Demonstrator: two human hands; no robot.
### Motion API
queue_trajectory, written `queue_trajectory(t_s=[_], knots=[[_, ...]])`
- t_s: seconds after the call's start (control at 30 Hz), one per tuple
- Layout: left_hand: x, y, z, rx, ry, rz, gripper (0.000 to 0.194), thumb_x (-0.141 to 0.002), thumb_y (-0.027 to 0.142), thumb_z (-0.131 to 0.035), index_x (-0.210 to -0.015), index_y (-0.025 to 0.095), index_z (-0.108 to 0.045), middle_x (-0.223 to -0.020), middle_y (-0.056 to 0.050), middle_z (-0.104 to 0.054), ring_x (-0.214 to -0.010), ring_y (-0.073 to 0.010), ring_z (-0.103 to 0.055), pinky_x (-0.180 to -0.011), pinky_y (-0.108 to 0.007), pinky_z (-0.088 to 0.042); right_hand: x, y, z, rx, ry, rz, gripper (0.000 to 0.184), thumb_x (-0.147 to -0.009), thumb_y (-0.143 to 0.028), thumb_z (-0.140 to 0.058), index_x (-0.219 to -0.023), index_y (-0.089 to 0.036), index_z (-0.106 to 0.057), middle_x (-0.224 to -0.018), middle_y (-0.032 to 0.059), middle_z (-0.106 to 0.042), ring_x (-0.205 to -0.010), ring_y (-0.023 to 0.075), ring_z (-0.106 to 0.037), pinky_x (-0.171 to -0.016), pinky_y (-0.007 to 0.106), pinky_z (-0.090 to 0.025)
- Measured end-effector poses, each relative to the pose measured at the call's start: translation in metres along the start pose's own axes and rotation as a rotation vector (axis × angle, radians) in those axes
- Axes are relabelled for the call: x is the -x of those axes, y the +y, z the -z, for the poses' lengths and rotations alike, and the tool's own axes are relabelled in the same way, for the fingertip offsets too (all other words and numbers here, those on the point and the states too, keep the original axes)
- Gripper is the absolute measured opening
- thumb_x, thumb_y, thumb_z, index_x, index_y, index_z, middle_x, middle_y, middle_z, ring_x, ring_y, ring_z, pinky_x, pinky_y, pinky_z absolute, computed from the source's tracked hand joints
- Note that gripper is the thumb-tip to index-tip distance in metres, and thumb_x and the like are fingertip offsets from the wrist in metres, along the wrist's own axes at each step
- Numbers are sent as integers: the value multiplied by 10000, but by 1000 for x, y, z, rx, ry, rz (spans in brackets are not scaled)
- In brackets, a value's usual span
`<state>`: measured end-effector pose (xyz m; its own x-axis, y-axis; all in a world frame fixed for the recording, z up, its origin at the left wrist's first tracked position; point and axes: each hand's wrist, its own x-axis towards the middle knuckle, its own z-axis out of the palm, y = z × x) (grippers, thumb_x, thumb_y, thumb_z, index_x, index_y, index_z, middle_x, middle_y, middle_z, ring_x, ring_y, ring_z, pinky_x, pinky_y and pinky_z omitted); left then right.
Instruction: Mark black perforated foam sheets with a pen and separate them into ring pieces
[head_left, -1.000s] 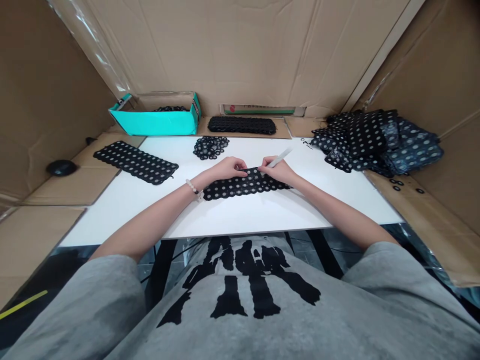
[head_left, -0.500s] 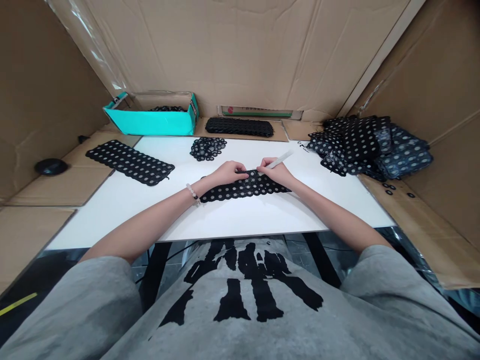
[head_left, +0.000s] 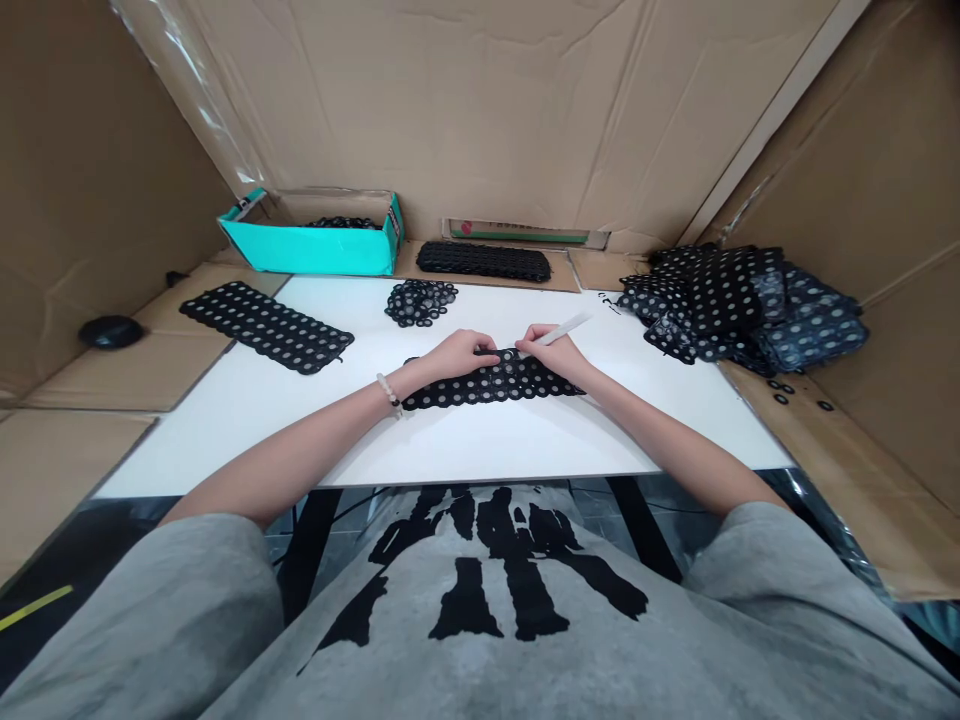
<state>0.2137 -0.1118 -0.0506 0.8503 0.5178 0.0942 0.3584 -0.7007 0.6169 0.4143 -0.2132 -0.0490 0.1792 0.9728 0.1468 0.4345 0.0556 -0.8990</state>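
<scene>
Pinching a white pen [head_left: 564,328], the right hand [head_left: 555,352] hides its tip, while the left hand [head_left: 459,354] lies unclenched on a black dotted strip [head_left: 480,386], mid-frame on a white table [head_left: 480,440].

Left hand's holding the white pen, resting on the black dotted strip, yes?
Wrong hand. The head view shows the right hand holding the white pen, resting on the black dotted strip.
</scene>
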Motion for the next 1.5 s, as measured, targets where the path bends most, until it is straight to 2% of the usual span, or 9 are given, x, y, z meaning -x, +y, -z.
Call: queue_trajectory(t_s=[0.33,0.5,0.63,0.7,0.83,0.9,1.0,1.17,1.5], knots=[[2,3,6,0,-15,19,308,-831,448,-658,-887,163,-760,-837,-45,-759,-766,-196,-644,-778,-304,-481,0,2,-1,-21,-12,3,284,-677,-442,-680,-589,-206,-551,-595,-29,-555,-614,131,-464,-649,285,-390],[2,9,14,-43,-43,35,232,-808,378,-698,-877,167,-767,-832,-40,-761,-766,-190,-651,-780,-294,-478,1,2,-1,8,-43,37,267,-709,-432,-674,-614,-207,-567,-636,-15,-590,-654,147,-506,-679,287,-414],[5,15,11,-59,-24,70,222,-841,330,-669,-917,150,-773,-885,-66,-775,-795,-212,-673,-814,-315,-489,4,-2,0,41,39,164,299,-797,-482,-644,-678,-213,-588,-831,33,-677,-840,189,-598,-816,311,-459],[7,16,6,-92,17,101,215,-854,326,-658,-926,157,-771,-935,-77,-781,-857,-235,-686,-846,-328,-491,5,-5,2,39,79,189,345,-849,-525,-609,-698,-216,-595,-763,23,-649,-796,183,-589,-790,307,-458],[8,16,-5,-172,115,158,227,-891,290,-595,-990,166,-758,-1054,-98,-778,-988,-269,-682,-914,-356,-488,5,-6,0,-94,32,83,386,-879,-579,-586,-754,-215,-614,-510,-49,-481,-519,131,-439,-587,279,-390],[7,14,-7,-157,127,163,238,-896,296,-588,-1015,168,-750,-1079,-96,-776,-1004,-266,-680,-934,-353,-491,4,-4,-4,-124,5,33,339,-818,-542,-672,-776,-207,-646,-531,-46,-531,-511,121,-454,-564,270,-389],[6,11,-7,-117,128,162,261,-902,333,-590,-1030,164,-742,-1099,-103,-770,-1010,-265,-677,-951,-349,-493,0,-1,-10,-114,-52,-39,243,-777,-432,-713,-775,-189,-712,-664,-5,-663,-591,126,-554,-604,263,-451],[4,7,-7,-106,109,173,280,-901,327,-583,-1055,146,-732,-1129,-116,-758,-1029,-271,-665,-952,-352,-482,-2,0,-13,-176,-83,-119,165,-769,-218,-670,-897,-182,-768,-732,10,-727,-649,132,-628,-690,269,-542],[0,1,-8,-76,101,172,277,-875,347,-591,-1025,161,-730,-1103,-91,-759,-1019,-263,-660,-936,-342,-473,-5,3,-12,-261,-62,-162,50,-756,-195,-721,-773,-175,-763,-747,34,-749,-662,146,-658,-727,287,-593]])
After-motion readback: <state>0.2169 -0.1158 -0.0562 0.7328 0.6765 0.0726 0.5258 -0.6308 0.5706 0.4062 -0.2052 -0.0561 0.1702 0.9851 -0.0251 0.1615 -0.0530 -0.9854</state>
